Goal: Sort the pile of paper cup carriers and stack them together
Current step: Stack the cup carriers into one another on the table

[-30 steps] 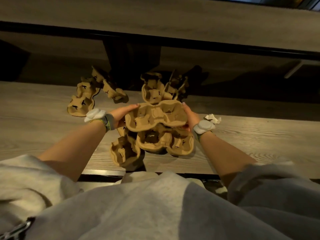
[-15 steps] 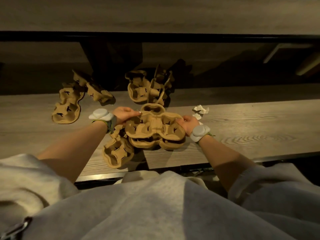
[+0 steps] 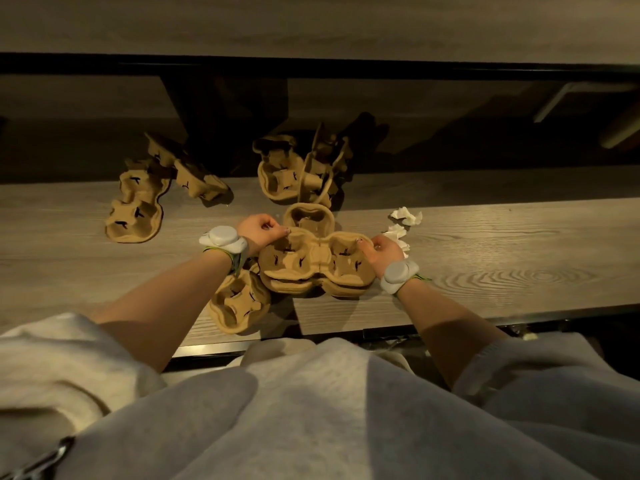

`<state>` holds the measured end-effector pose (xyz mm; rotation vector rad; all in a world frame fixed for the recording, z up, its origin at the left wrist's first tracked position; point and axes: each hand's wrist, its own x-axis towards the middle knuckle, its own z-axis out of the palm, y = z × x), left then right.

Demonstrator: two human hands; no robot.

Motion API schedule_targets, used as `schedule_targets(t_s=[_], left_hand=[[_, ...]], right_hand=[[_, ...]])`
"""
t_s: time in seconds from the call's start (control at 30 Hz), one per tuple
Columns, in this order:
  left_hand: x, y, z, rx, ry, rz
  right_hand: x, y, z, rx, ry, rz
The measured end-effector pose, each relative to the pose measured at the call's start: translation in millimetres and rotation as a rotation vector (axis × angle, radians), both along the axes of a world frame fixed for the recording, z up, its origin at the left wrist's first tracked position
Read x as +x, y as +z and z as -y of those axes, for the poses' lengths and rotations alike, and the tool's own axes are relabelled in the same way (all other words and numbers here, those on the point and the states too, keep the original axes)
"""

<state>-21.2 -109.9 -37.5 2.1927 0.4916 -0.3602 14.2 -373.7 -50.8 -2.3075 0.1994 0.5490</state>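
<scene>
nearest, a lone carrier (image 3: 239, 303) is lying at the counter (image 3: 502, 271) edge. just beyond, the left hand (image 3: 259, 230) and right hand (image 3: 382, 251) are each curling fingers over opposite rims of the carrier stack (image 3: 315, 265), the grip closing on it as it is sitting on the counter. crumpled tissue (image 3: 403, 220) is lying right. farther off, tilted carriers (image 3: 301, 168) and a left group (image 3: 149, 195) are resting.

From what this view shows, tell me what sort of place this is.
Probably a cafe or takeaway drinks counter, though that is a guess. Moulded paper cup carriers lie scattered along a long wood-grain counter, crumpled napkins sit beside them, and a second wooden ledge runs across above.
</scene>
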Motion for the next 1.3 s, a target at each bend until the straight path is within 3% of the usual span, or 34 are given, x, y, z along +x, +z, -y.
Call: schedule_targets(t_s=[0.2,0.43,0.9,1.17,1.3], left_hand=[[-2,-10,3,0.060,0.054,0.050],[-3,-15,-3,0.263,-0.066,-0.018],[-1,-18,-3,0.287,-0.118,-0.159],[-4,-19,-5,0.316,-0.169,-0.194],[-5,-23,-6,0.318,-0.200,-0.178]], right_hand=[[2,-3,-3,-0.051,0.018,0.007],[6,-7,-7,-0.185,0.060,0.035],[9,-10,-7,-0.169,0.067,0.022],[5,-3,-12,-0.308,0.118,0.176],[7,-8,-11,-0.381,0.146,0.138]])
